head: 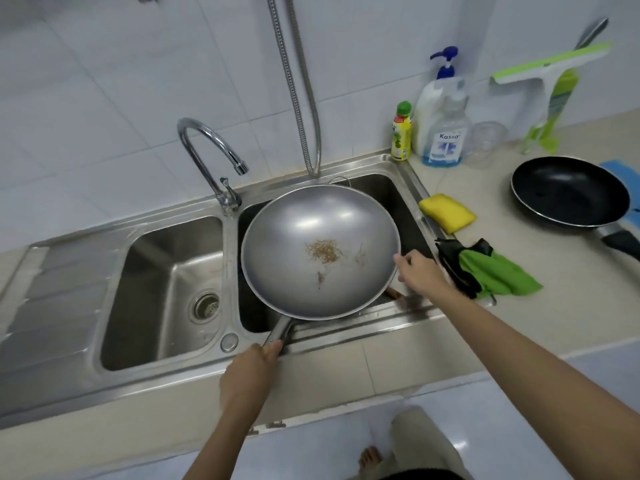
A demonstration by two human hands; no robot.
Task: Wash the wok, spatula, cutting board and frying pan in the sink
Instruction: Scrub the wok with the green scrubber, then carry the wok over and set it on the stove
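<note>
Held the wok [320,252] over the right sink basin [398,199], left hand [247,372] clenched on its handle [278,332], right hand [420,271] fingers [403,263] gripping its rim.

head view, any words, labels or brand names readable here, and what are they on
"Kassa": on the label of the clear pump bottle with blue liquid.
Small yellow bottle with green cap: label print too blurred to read.
White pump bottle behind: no readable text.
Green packaging on the squeegee: print too small to read.
</note>
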